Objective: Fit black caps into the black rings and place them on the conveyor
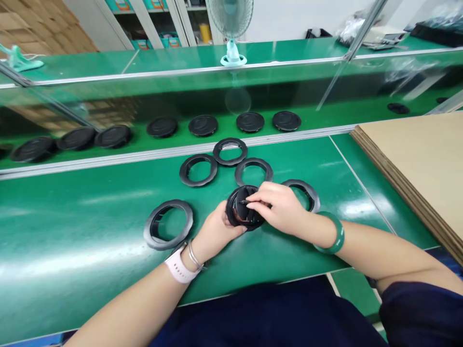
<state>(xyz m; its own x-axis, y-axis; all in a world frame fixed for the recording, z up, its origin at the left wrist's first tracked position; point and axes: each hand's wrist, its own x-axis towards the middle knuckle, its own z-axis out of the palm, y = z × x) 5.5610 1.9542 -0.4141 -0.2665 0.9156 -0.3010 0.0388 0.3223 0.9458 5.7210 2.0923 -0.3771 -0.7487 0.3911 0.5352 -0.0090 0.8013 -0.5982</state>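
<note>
**Hands and held piece.** One black round piece (245, 207), centre of the frame, stands tilted on edge just above the bench, with a thin reddish strand showing along its lower edge. The left hand (217, 229) cups it from below and behind, fingers curled around its lower side. The right hand (278, 208) is over its face, fingers (260, 197) closed in a pinch on a small dark bit at the middle; the bit is too small to identify.

**On the wrists.** Left: white watch (179, 266), thin silver bangle (195, 256). Right: green bangle (334, 234).

**On the bench.** Green mat (79, 274). Five black rings lie flat: one (168, 224) left of the hands, three (198, 169) (230, 151) (253, 172) beyond them, one (302, 195) just behind the right hand.

**Beyond.** Metal rail (152, 156). Seven black discs (203, 125) in a row behind it, across the middle of the frame.

**Elsewhere.** Tan board (408, 168), right edge. Desk fan (231, 19), top centre. Cardboard boxes (32, 24), upper left. Dark sleeve (415, 308), lower right.
</note>
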